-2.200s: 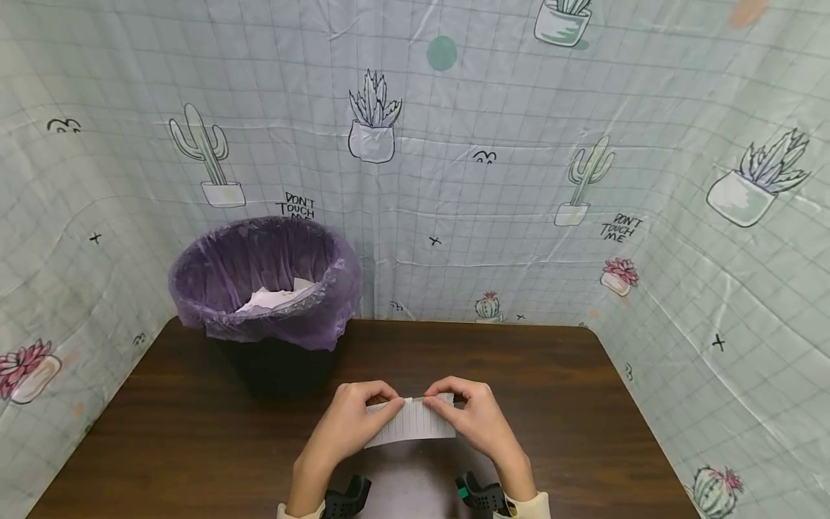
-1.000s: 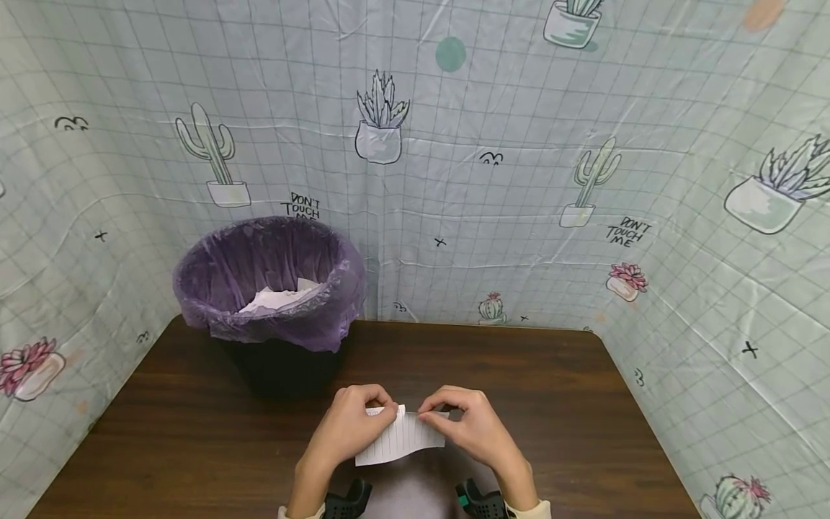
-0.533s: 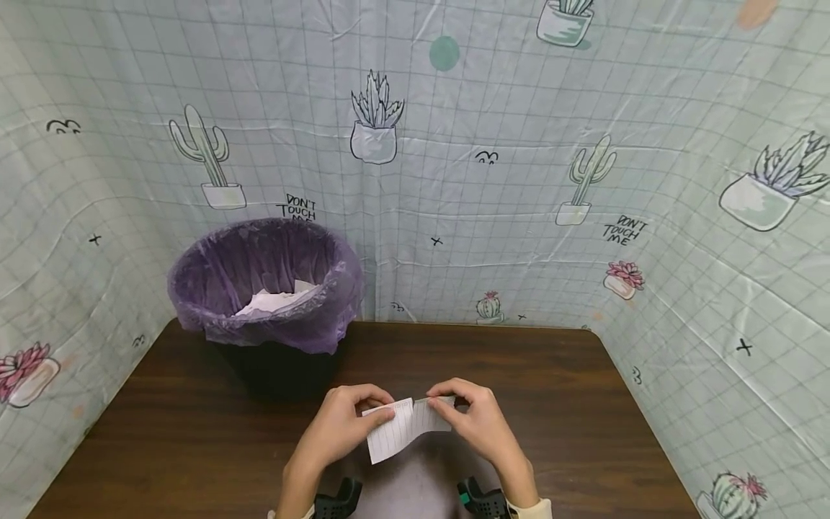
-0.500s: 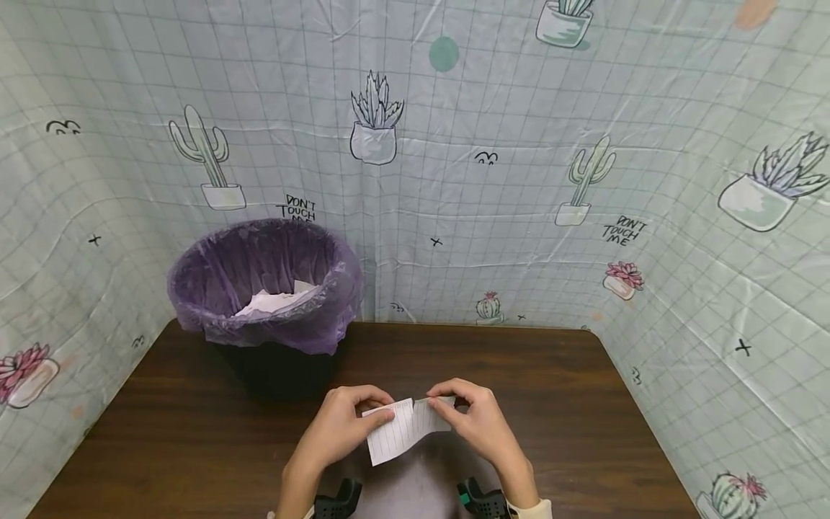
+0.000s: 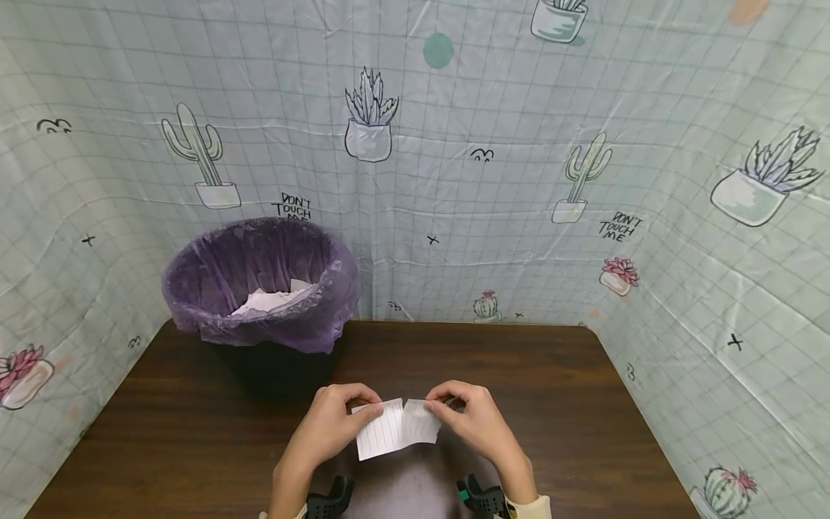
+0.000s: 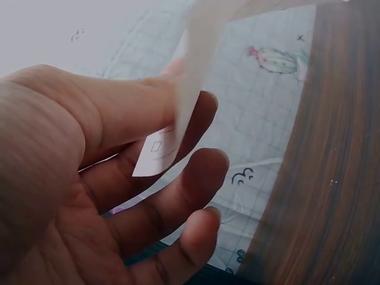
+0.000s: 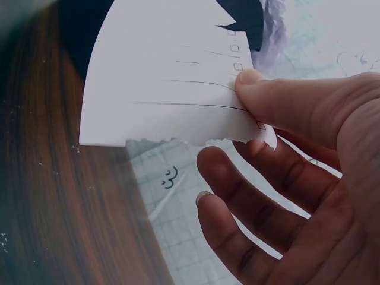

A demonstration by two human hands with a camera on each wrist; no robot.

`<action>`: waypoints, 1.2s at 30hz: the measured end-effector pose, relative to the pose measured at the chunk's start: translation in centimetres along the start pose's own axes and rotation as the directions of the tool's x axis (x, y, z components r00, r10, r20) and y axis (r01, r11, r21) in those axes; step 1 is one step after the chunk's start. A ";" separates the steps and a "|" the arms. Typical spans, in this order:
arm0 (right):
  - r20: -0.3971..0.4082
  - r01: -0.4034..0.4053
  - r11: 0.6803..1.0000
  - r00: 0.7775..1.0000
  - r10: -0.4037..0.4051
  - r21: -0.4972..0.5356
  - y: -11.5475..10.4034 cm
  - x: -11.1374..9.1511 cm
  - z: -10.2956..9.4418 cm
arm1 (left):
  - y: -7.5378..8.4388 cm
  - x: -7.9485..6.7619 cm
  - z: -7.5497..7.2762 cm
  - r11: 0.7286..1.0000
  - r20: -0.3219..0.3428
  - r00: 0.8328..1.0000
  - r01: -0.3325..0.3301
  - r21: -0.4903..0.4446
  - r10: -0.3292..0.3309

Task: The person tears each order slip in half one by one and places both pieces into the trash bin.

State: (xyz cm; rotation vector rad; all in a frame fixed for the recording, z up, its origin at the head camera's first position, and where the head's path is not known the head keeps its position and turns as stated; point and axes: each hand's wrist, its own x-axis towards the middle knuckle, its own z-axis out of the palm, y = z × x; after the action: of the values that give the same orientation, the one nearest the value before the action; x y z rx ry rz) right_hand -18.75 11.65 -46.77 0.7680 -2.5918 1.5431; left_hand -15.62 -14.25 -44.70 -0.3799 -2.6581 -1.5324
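Between the two hands in the head view hangs a small sheet of lined white paper (image 5: 382, 432), with a short tear running down from its top edge. My left hand (image 5: 333, 422) pinches the left part near the top between thumb and index finger. On the other side, my right hand (image 5: 470, 418) pinches the right part close to its upper corner. The right wrist view shows printed lines and small boxes on the paper (image 7: 178, 77), a ragged lower edge, and the notch of the tear near the top. In the left wrist view the paper (image 6: 193, 77) appears edge-on under the thumb.
A black bin (image 5: 279, 371) lined with a purple bag (image 5: 337, 288) stands at the back left, holding white paper scraps (image 5: 266, 301). The dark wooden table (image 5: 506, 360) meets a cactus-print cloth (image 5: 428, 180) at its back and sides.
The paper was untorn at its top edge at first; a tear has opened there. The left hand has moved slightly left, and the paper's two parts have tilted apart at the top.
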 end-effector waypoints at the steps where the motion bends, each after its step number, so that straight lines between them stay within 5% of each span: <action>1: 0.002 -0.002 1.000 1.000 0.002 -0.001 0.0 0.1 0.0 | 0.0 0.1 0.0 1.000 -0.003 1.000 0.002 0.003 -0.002; 36: -0.028 -0.022 1.000 0.999 0.022 0.004 0.1 0.3 -1.2 | -0.2 0.3 0.1 0.998 -0.052 0.997 0.059 0.021 -0.058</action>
State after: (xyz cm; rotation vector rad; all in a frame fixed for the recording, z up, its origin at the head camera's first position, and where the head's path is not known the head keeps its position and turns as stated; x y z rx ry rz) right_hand -19.36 12.58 -46.13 0.7148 -2.5872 1.5527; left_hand -15.93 -14.22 -44.82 -0.2598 -2.6676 -1.5050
